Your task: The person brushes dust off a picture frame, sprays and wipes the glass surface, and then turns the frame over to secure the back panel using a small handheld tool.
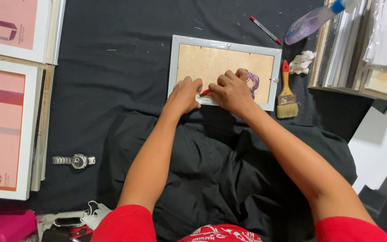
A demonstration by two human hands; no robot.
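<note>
A white picture frame (226,45) lies face down on the black cloth, its brown backing board showing. My left hand (184,95) presses on the frame's near edge, fingers curled. Beside it my right hand (232,91) grips a small red-handled tool (205,92), its tip at the frame's near rim between the two hands. Purple cord or ribbon (253,81) lies under my right fingers on the backing board.
A red-handled paintbrush (286,92) and a crumpled white rag (302,62) lie right of the frame. A red pen (265,30) and spray bottle (312,22) sit beyond. Framed pink prints (3,130) stack at left, a wristwatch (74,160) nearby, frame mouldings (354,49) at right.
</note>
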